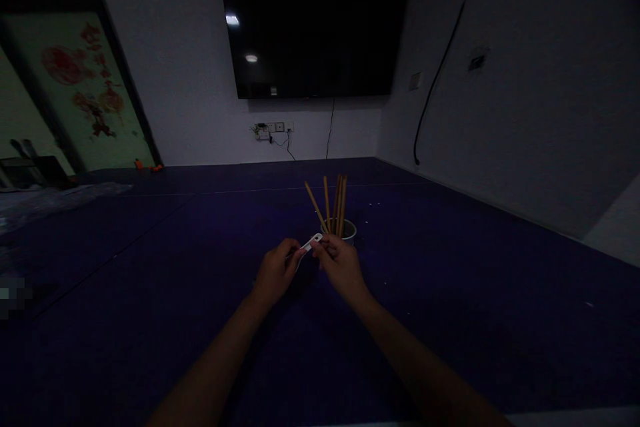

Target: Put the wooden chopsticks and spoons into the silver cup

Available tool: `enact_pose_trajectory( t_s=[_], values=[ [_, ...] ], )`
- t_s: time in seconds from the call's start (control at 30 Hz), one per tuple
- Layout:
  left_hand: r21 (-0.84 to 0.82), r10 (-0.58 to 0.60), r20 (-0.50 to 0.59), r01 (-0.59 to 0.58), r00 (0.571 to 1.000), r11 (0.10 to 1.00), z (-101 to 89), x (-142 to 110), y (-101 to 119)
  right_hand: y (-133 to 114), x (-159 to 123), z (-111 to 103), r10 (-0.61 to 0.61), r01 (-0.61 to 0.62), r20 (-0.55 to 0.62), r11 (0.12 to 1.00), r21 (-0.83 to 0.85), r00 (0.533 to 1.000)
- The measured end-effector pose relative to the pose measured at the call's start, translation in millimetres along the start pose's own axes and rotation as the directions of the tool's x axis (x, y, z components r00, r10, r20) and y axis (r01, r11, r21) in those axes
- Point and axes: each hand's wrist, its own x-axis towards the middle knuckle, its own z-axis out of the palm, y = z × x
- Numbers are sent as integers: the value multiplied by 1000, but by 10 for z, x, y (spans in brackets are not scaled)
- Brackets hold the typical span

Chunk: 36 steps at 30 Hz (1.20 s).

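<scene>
Several wooden sticks (342, 203) are already stood in a cup (353, 231), while a slim white object (309, 245), pinched by both the left hand (275, 269) and the right hand (344, 265), is held outside it, on the near side.

Black television (320, 33) above wall sockets (279, 127), dangling cable (440, 71)

A round cup (353, 229) stands on a dark blue surface (450, 293), wooden sticks (343, 203) rising from it. Just in front of the cup, the person's left hand (275, 270) and right hand (343, 267) grip a slim white item (311, 243). Beyond and above the cup hangs a black television (320, 33).
</scene>
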Motion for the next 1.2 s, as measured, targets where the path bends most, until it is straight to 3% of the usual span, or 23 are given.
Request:
enact_pose_trajectory(
  t_s=[0.13,0.23,0.4,0.57,0.67,0.9,1.2],
  values=[
    [-9,17,47,-16,999,1000,-24,4,32,-77,7,-22,-38,39,-21,998,44,999],
    [38,3,76,-6,997,999,-46,4,36,-153,22,-99,-82,88,-144,995,38,986],
    [265,-72,24,63,997,962,-65,11,-38,-246,74,-296,-125,138,-449,990,-3,885],
    [406,-239,-1,219,971,887,-83,36,-101,-222,155,-487,-170,139,-577,985,-98,799],
    [427,-299,1,270,954,863,-104,46,-108,-134,203,-566,-167,94,-561,983,-157,811],
    [463,-354,28,302,935,834,-112,52,-95,50,236,-590,-149,31,-421,961,-274,895],
    [464,-343,28,292,939,836,-95,51,-118,45,226,-575,-227,63,-328,894,-443,917]
  ],
)
